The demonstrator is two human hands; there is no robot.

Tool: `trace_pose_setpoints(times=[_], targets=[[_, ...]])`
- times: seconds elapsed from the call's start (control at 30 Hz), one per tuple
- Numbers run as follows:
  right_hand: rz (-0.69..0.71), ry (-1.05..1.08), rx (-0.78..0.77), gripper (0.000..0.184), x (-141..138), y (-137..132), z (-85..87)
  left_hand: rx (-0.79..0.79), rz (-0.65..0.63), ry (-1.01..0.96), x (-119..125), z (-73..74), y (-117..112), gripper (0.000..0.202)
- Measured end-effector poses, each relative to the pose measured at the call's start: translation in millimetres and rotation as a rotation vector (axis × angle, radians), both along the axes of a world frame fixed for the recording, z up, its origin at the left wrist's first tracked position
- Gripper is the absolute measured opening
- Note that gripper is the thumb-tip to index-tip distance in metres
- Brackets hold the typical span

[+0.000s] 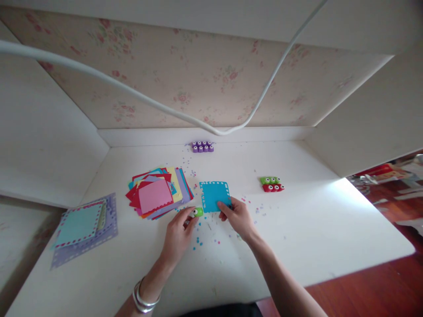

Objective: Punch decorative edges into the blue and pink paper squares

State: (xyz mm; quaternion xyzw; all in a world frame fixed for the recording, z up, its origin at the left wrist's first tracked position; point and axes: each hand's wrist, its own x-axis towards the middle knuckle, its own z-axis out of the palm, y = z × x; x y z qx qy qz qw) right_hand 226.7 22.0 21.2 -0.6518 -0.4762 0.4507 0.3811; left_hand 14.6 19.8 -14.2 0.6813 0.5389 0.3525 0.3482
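Observation:
My left hand (pixel 180 231) pinches a small green hole punch (pixel 198 212) at the lower left corner of a blue paper square (pixel 214 194) with punched holes along its edges. My right hand (pixel 237 216) holds down the square's lower right corner with fingers and thumb. The square lies flat on the white table (pixel 297 237). Silver bangles circle my left wrist. Tiny coloured paper dots lie scattered around both hands.
A fanned stack of coloured paper squares (pixel 157 193) lies left of the blue square. Punched sheets (pixel 82 226) are piled at the far left. Purple punches (pixel 202 146) stand by the back wall, green and red punches (pixel 272 184) to the right. A white cable (pixel 211 127) hangs overhead.

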Motion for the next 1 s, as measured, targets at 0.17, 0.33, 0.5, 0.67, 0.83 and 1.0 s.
trace_pose_setpoints(times=[0.17,0.33,0.5,0.67,0.83,1.0], targets=[[0.031,-0.076,-0.006,0.029,-2.2,1.9,0.9,-0.012,-0.005,0.000,-0.4,-0.4,0.4,0.028],[0.048,-0.136,-0.002,0.027,-4.8,2.0,4.9,0.030,-0.005,0.000,-0.2,1.1,-0.6,0.025],[0.085,-0.170,0.011,0.025,-6.5,-0.2,14.6,0.059,-0.024,-0.016,0.9,-0.5,-0.8,0.023],[0.086,-0.201,0.003,0.026,-9.7,-0.9,14.4,0.097,-0.072,0.028,2.0,-0.7,-1.2,0.023],[0.092,-0.200,-0.016,0.025,-10.2,0.3,3.1,0.172,-0.090,0.107,2.0,-0.6,-0.7,0.023],[0.093,-0.195,-0.045,0.025,-8.5,2.0,-11.5,0.190,-0.126,0.167,4.1,-0.9,-0.5,0.024]])
